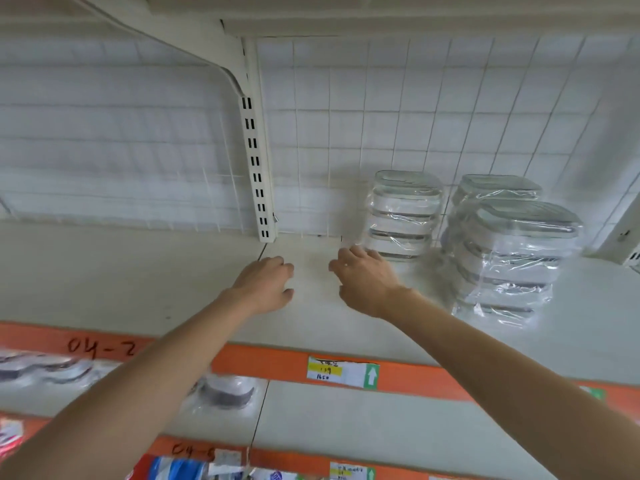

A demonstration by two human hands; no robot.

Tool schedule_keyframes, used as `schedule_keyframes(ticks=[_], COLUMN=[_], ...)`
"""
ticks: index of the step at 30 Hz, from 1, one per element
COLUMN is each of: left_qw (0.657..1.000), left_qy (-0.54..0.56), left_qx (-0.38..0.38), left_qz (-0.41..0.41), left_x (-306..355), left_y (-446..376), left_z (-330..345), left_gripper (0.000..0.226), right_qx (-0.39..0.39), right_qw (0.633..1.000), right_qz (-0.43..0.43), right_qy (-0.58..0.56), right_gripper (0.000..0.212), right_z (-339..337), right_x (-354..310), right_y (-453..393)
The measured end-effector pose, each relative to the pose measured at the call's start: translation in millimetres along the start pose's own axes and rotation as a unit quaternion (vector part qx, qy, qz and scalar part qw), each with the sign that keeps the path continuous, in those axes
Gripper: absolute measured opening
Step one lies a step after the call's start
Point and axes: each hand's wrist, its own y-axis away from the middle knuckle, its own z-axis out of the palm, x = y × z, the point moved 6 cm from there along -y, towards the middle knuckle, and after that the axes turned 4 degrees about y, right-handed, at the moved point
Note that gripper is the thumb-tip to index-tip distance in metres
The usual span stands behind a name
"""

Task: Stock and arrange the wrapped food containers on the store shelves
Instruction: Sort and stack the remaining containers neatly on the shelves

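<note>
Stretching across the view is a pale shelf backed by a white wire grid over a tiled-looking wall, with a slotted upright post rising from the shelf's rear edge near the middle. An orange price strip runs along the shelf's front edge, carrying a paper price tag with a green arrow and, further left, a handwritten code. On the right part of the shelf stand three stacks of wrapped food containers: a rear stack against the grid, a second rear stack to its right, and a taller front stack just in front of that one, all wrapped in shiny clear film. Below, a lower shelf holds blurred packaged goods at the left. Both bare arms reach forward over the upper shelf. The left hand hovers palm down near the shelf seam, fingers loosely curled and holding nothing. The right hand lies just beside it, fingers relaxed and slightly spread, holding nothing; its fingertips are close to the base of the nearest rear stack, though whether they touch it cannot be told.
</note>
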Motion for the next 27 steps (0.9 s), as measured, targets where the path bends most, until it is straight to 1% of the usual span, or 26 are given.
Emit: schedule_keyframes(ticks=[2, 6, 14, 17, 21, 24, 27], left_qw=[1.000, 0.997, 0.989, 0.992, 0.994, 0.992, 0.991], left_qy=[0.010, 0.033, 0.069, 0.079, 0.103, 0.126, 0.135], left_qx=[0.024, 0.064, 0.109, 0.085, 0.033, 0.010, 0.005], left_qz=[0.007, 0.027, 0.070, 0.053, 0.014, 0.005, 0.003], left_x=[-1.6, -9.7, -47.3, -59.5, -63.8, -56.8, -52.3], left_y=[17.7, 60.9, 191.2, 238.5, 278.0, 290.4, 289.3], left_z=[-2.7, -5.9, 5.0, 23.2, 56.8, 75.5, 92.3], left_gripper=[0.036, 0.034, 0.027, 0.028, 0.026, 0.032, 0.034], right_qx=[-0.013, -0.005, 0.017, -0.035, -0.115, -0.136, -0.142], right_qw=[1.000, 1.000, 0.996, 0.995, 0.989, 0.986, 0.986], right_qz=[-0.006, -0.002, -0.059, -0.063, -0.049, -0.028, -0.017], right_qy=[0.003, -0.016, -0.060, -0.072, -0.083, -0.093, -0.085], right_gripper=[0.040, 0.036, 0.033, 0.036, 0.040, 0.041, 0.043], right_z=[-1.5, -14.9, -16.7, 1.8, 31.6, 46.5, 63.3], right_x=[-7.7, -34.1, -164.3, -204.0, -230.2, -232.1, -228.0], right_y=[4.1, 11.4, 72.5, 101.1, 136.8, 152.0, 154.5])
